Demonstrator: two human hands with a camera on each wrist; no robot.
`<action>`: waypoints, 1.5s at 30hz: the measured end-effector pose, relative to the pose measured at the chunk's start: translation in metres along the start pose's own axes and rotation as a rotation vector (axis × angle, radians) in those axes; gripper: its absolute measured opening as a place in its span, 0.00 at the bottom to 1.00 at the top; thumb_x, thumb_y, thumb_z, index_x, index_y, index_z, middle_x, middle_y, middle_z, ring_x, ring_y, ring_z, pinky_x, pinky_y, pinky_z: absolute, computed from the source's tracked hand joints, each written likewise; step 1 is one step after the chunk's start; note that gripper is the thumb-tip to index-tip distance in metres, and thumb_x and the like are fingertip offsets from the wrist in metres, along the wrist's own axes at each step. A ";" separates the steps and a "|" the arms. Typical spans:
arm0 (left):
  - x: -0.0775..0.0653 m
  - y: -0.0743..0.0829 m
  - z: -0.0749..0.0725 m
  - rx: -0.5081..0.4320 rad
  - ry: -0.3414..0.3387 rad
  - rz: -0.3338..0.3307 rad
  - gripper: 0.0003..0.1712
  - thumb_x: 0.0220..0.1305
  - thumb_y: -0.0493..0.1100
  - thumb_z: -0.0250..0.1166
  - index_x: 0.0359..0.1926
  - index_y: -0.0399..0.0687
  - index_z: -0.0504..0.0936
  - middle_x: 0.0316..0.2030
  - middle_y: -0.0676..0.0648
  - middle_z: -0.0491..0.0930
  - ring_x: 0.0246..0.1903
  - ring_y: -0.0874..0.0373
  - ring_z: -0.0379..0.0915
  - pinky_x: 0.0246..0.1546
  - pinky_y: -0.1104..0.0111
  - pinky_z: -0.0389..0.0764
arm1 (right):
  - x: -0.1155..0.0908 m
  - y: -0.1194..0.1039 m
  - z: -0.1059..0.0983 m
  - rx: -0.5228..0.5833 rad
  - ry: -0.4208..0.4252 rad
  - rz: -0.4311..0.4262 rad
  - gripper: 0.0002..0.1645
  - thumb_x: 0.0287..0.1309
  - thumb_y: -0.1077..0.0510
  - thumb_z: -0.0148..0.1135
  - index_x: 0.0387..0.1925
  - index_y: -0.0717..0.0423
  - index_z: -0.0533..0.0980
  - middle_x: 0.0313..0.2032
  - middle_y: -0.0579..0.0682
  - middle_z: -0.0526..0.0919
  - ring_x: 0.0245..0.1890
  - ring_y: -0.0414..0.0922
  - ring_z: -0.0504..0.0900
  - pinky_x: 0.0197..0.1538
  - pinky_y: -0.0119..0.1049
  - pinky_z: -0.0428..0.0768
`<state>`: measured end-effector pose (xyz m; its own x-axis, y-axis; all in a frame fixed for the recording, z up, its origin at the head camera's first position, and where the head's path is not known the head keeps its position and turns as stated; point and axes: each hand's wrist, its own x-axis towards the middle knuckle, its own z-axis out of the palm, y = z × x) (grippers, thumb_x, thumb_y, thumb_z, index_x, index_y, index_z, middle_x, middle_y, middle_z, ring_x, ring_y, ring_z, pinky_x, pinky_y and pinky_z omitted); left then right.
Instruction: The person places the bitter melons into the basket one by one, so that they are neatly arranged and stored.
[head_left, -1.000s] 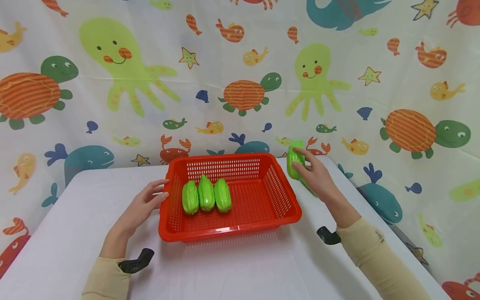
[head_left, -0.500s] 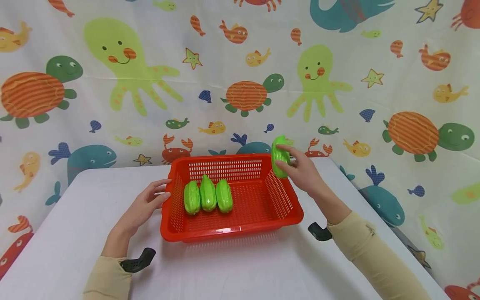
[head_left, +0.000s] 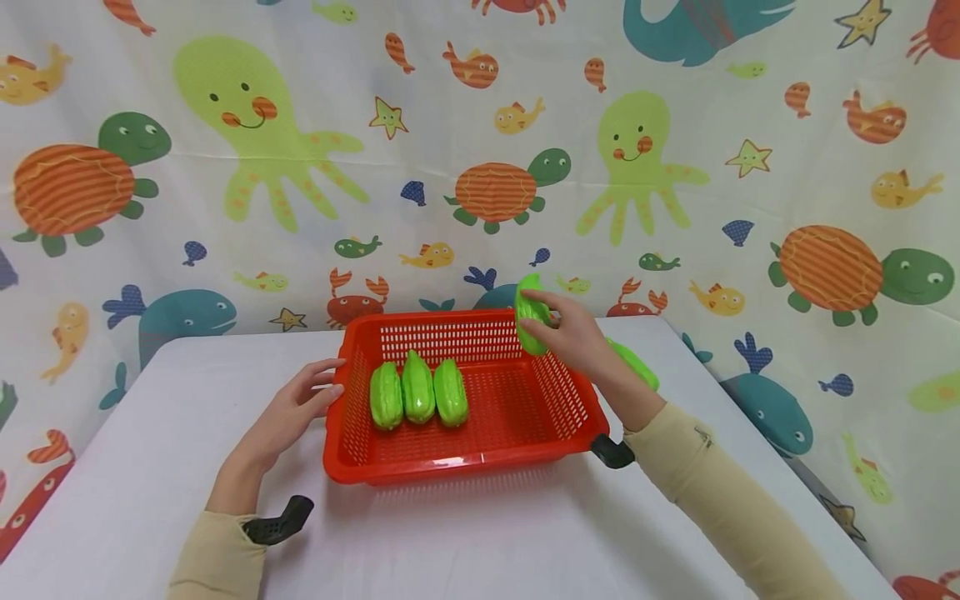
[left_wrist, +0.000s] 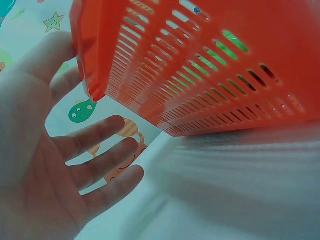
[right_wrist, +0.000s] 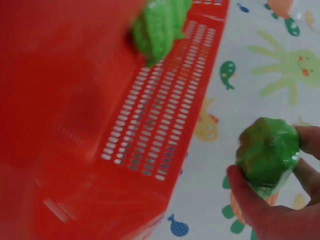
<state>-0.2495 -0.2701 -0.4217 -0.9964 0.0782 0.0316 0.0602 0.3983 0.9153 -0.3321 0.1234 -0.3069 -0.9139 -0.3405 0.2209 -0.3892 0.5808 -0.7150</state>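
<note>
1. Head view: the right hand (head_left: 572, 335) pinches a green vegetable (head_left: 528, 317), fingers and thumb clamped on its sides, probably because its long body suits a sideways grip.
2. Left hand (head_left: 294, 405): fingers spread apart, the foremost at the red basket's (head_left: 465, 461) left rim, apparently steadying it.
3. The held vegetable is raised near the basket's far right corner, seemingly for clearance; I cannot tell whether it is past the rim.
4. Inside, three vegetables (head_left: 417, 390) lie side by side, perhaps for neat packing.
5. Another green piece (head_left: 636, 365) rests on the worktop (head_left: 495, 542), right of the basket.
</note>
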 end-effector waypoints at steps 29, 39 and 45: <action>0.000 0.000 0.000 -0.004 0.000 0.001 0.38 0.70 0.60 0.56 0.74 0.55 0.56 0.68 0.35 0.61 0.61 0.36 0.66 0.53 0.46 0.77 | 0.034 0.005 0.020 -0.020 -0.182 0.088 0.28 0.65 0.50 0.61 0.66 0.45 0.71 0.63 0.53 0.72 0.55 0.49 0.72 0.56 0.45 0.76; -0.001 0.000 0.001 -0.003 0.005 -0.008 0.39 0.69 0.61 0.56 0.74 0.55 0.56 0.68 0.35 0.61 0.61 0.36 0.66 0.53 0.48 0.78 | 0.038 0.003 0.025 -0.045 -0.143 0.079 0.29 0.67 0.49 0.60 0.68 0.44 0.69 0.67 0.52 0.69 0.60 0.51 0.70 0.60 0.50 0.73; 0.000 0.001 0.001 0.000 0.005 -0.004 0.38 0.70 0.60 0.56 0.74 0.54 0.56 0.68 0.34 0.61 0.61 0.35 0.66 0.53 0.47 0.77 | 0.043 0.001 0.027 -0.078 -0.077 0.031 0.30 0.67 0.48 0.59 0.68 0.45 0.69 0.67 0.53 0.69 0.64 0.54 0.69 0.63 0.52 0.71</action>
<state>-0.2491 -0.2689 -0.4211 -0.9969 0.0723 0.0295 0.0560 0.3984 0.9155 -0.3686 0.0898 -0.3162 -0.9153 -0.3755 0.1459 -0.3715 0.6464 -0.6665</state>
